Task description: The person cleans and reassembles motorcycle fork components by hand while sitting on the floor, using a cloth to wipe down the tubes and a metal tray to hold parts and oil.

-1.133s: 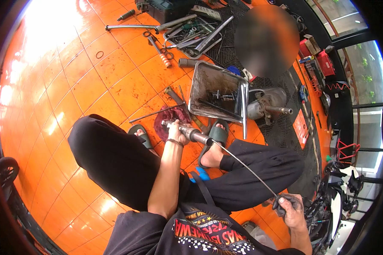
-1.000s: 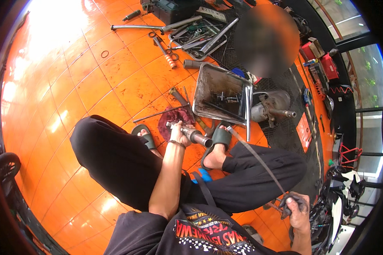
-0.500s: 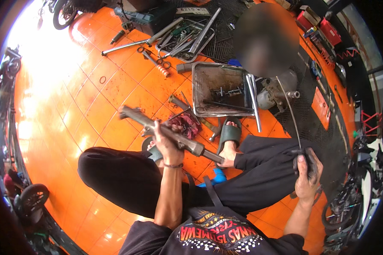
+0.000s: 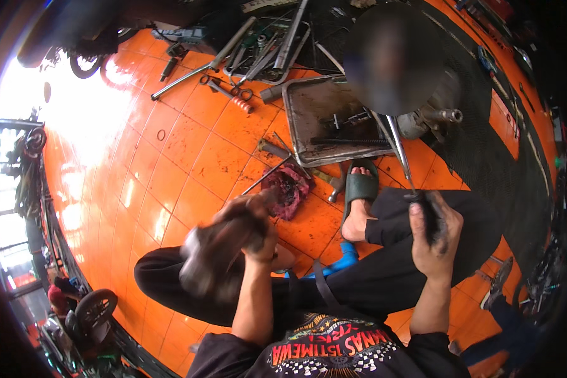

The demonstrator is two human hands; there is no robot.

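Note:
My left hand (image 4: pixel 256 233), smeared by motion, is wrapped round a long grey metal part, a motorcycle fork leg by its look (image 4: pixel 205 268), tilted over my left thigh. My right hand (image 4: pixel 440 242) grips the black handle of a long thin-shafted screwdriver (image 4: pixel 431 217) above my right knee. Its shaft points away from me, toward the chrome tube (image 4: pixel 398 148) at the tray's right side. Beyond my left hand, a dirty pink rag (image 4: pixel 293 192) lies on the floor with small dark things on it. A hammer (image 4: pixel 336 186) lies next to the rag.
A grimy metal tray (image 4: pixel 296 123) holds several dark parts. Behind it stands a tray of hand tools (image 4: pixel 264 57). A shock absorber with an orange spring (image 4: pixel 236 99) lies on the orange tiles. A grey metal housing (image 4: pixel 425 123) sits at the right; a blurred patch hides the area behind it.
The fork leg has swung from across my front to low over my left thigh, turning in my left hand. My right hand has shifted left and away from me with the screwdriver.

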